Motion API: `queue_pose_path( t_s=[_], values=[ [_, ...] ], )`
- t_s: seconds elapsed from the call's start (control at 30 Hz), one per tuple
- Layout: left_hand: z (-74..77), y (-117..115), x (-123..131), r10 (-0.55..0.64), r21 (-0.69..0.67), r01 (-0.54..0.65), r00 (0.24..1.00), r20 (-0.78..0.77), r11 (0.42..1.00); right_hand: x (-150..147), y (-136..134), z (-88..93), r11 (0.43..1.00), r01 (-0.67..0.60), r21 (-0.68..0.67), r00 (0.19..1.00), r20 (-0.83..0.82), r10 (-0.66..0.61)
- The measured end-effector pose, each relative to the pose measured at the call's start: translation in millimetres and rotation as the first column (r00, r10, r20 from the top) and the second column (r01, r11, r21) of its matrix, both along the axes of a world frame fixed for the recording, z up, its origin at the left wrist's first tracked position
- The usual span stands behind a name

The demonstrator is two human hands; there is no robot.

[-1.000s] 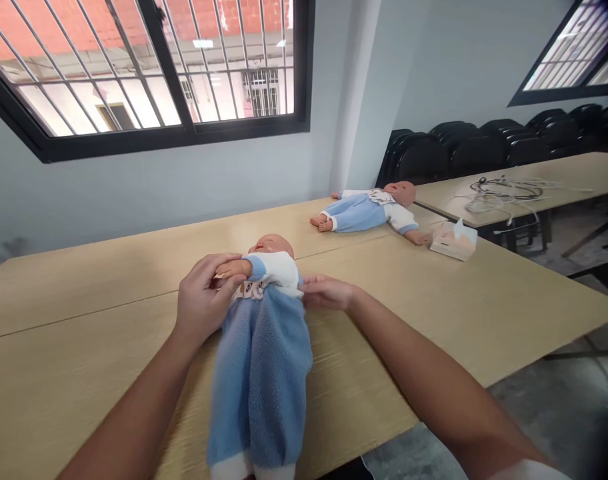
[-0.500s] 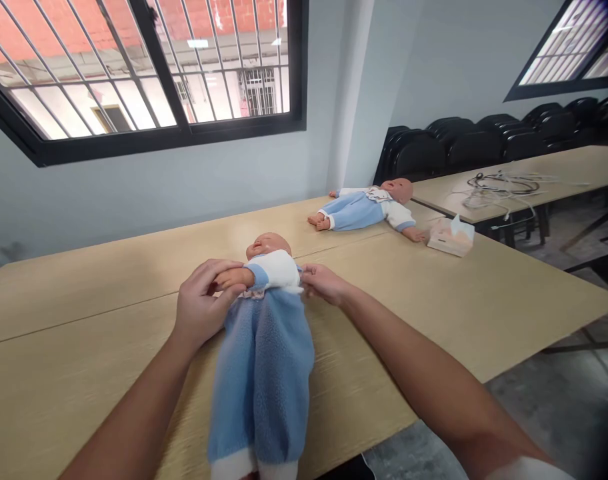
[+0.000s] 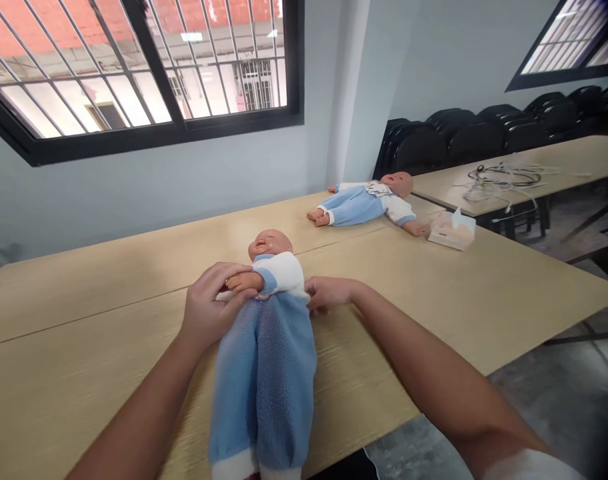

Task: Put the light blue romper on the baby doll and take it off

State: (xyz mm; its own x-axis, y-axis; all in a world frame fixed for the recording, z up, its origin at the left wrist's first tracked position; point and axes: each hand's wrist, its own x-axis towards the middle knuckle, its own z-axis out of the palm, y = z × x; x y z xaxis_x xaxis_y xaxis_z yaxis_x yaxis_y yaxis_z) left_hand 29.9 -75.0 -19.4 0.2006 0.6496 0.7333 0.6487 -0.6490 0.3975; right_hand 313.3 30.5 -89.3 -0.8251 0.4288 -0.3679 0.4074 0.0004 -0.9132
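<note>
Grasping the doll (image 3: pixel 265 353) by its arm, left hand (image 3: pixel 207 313) visible; right hand (image 3: pixel 330 293) partly behind it, grip unclear.

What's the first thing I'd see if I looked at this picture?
A baby doll in a blue fleece suit lies on its back at the near edge of the wooden table. The left hand grips its small arm and the right hand rests at its other side. A second doll lies farther back, near a tissue box.
</note>
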Motion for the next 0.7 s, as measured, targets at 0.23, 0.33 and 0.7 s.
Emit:
queue_pose_path(
  t_s=[0.23, 0.33, 0.7],
  values=[
    [-2.7, 1.4, -1.0, -0.034, 0.008, 0.034, 0.999, -0.009, 0.999, 12.3, 1.4, 4.6, 0.999, -0.041, 0.019, 0.999, 0.010, 0.040],
    [-4.5, 1.9, 0.6, 0.002, 0.008, -0.002, 1.000, 0.001, 1.000, 8.0, -2.6, 5.0, 0.985, -0.169, -0.027, 0.985, 0.037, 0.169],
    [-10.3, 3.6, -4.5, -0.001, 0.029, 0.003, 0.999, -0.049, 1.000, 20.1, 1.1, 13.0, 0.995, 0.090, -0.052, 0.963, -0.249, -0.101]
  ],
)
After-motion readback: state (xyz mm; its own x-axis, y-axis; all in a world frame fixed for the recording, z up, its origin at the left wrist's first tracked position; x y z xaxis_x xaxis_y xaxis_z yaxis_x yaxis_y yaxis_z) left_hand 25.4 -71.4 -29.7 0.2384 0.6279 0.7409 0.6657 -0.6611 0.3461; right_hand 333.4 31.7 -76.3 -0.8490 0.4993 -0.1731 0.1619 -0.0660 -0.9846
